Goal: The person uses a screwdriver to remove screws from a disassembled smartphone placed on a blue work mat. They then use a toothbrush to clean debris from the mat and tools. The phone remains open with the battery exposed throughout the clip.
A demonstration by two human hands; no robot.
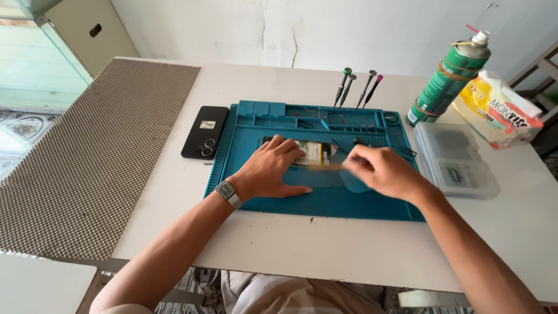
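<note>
An opened phone with its insides showing lies on a blue repair mat. My left hand rests flat on the phone's left end and presses it down. My right hand pinches a thin, yellowish tool, blurred by motion, whose tip reaches over the phone. A wristwatch sits on my left wrist. A pale blue, rounded piece lies on the mat under my right hand.
A black phone back lies left of the mat. Several screwdrivers stand at the mat's far edge. A green spray can, a clear parts box and a tissue pack stand at the right. A dotted anti-slip mat covers the left.
</note>
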